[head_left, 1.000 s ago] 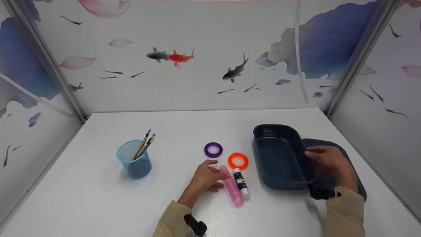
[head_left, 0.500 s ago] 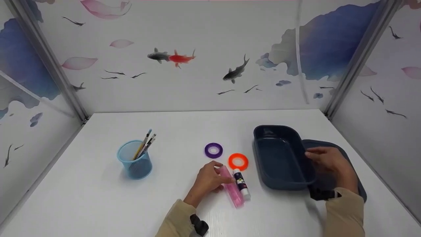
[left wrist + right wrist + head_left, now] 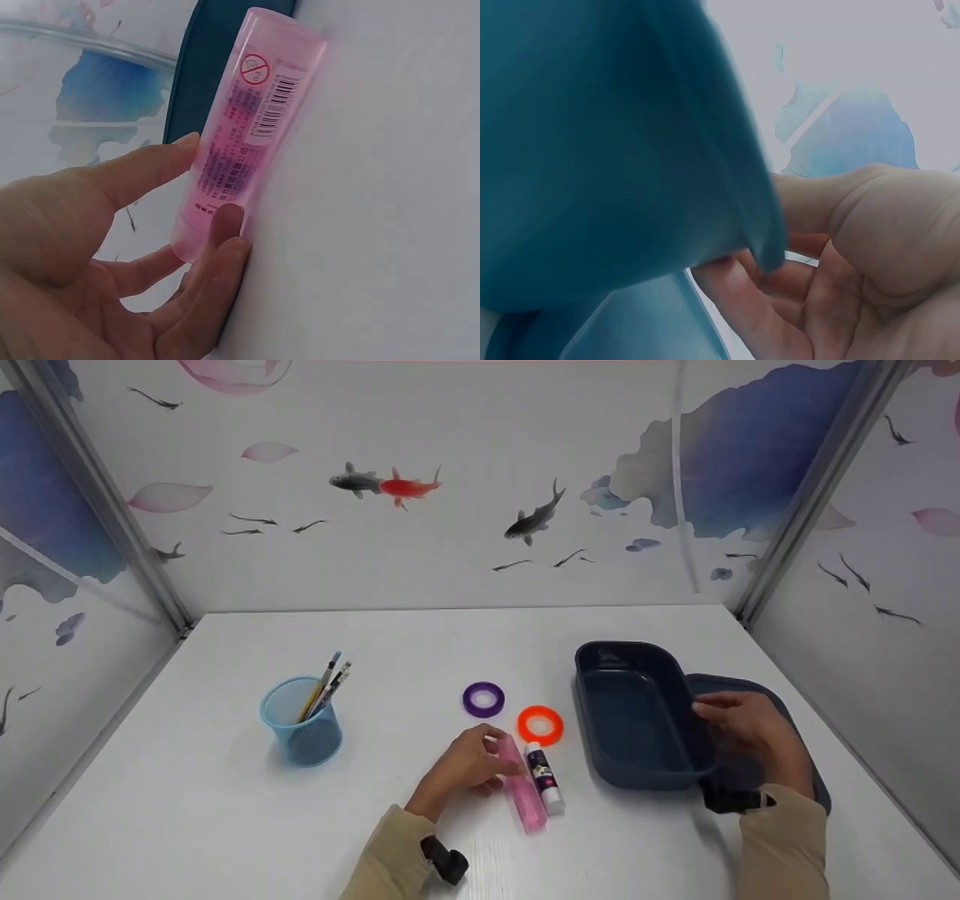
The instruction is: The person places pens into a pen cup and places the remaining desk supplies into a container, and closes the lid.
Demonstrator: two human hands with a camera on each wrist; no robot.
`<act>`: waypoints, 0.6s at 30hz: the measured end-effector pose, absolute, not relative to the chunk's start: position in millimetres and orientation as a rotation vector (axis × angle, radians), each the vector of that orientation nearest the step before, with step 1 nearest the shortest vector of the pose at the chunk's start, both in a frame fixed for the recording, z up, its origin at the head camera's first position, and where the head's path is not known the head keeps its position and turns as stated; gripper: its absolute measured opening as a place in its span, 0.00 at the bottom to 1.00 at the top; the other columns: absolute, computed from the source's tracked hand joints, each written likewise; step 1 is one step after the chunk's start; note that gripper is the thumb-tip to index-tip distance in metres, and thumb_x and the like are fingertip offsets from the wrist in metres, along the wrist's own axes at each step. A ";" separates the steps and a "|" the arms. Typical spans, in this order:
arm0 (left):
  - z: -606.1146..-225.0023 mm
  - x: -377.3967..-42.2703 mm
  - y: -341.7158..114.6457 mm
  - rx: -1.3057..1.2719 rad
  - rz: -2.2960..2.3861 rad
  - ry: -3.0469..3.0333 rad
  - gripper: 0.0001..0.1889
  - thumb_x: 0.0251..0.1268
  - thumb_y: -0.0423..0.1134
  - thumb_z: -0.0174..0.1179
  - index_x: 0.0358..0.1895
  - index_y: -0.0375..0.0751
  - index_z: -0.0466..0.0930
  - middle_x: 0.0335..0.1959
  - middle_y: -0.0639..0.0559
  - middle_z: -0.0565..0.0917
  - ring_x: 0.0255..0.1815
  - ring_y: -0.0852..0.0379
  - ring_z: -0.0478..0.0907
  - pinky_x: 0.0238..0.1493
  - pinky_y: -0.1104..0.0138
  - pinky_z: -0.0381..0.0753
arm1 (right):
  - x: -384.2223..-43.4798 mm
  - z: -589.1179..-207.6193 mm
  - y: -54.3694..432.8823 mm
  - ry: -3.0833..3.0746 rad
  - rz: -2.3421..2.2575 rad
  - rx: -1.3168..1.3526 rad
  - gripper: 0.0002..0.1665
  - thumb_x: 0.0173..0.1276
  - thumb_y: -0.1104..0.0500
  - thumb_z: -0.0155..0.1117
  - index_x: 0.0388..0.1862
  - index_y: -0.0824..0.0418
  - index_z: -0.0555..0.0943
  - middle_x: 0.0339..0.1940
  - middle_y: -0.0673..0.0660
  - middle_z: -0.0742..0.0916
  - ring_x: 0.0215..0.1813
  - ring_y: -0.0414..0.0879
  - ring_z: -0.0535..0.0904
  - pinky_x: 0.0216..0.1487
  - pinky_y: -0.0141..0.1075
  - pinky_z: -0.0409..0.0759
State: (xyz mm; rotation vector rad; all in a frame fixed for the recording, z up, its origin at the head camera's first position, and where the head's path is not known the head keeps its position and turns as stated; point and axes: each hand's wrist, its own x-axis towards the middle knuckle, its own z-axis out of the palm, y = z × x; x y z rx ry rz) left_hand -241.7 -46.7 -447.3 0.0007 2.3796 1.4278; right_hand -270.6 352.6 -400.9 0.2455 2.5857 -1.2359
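The left hand (image 3: 465, 765) holds the pink tube (image 3: 527, 802), its fingers and thumb pinching one end from both sides. The tube slants over the counter (image 3: 187, 825), in front of the person and left of the box (image 3: 641, 727); whether its far end touches the surface I cannot tell. The left wrist view shows a barcode (image 3: 274, 109) and dark print on the tube's side.

Just right of the tube, and nearly parallel to it, lies the glue stick (image 3: 544, 780), white at both ends with a dark label. The orange ring (image 3: 523, 726) lies flat just beyond the glue stick, and the purple ring (image 3: 468, 700) lies a little farther back and to the left.

The right hand (image 3: 750, 735) has its fingers and thumb clamped on the right-hand rim of the box, which is dark blue, open-topped and rounded at the corners. The dark lid (image 3: 739, 684) lies to the right, partly hidden by the box and the hand.

Well apart on the left stands the blue cup (image 3: 311, 744), upright, with several pens (image 3: 324, 690) leaning toward its right side. Behind the counter, the wall (image 3: 465, 570) carries printed fish and petals.
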 end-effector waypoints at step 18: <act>-450.1 -236.9 -40.0 0.039 1.348 2.494 0.34 0.55 0.54 0.72 0.61 0.45 0.69 0.52 0.44 0.75 0.23 0.57 0.73 0.20 0.72 0.78 | -270.7 -402.8 352.4 2.587 -1.261 0.255 0.40 0.75 0.42 0.58 0.75 0.66 0.66 0.70 0.71 0.74 0.56 0.49 0.80 0.49 0.40 0.85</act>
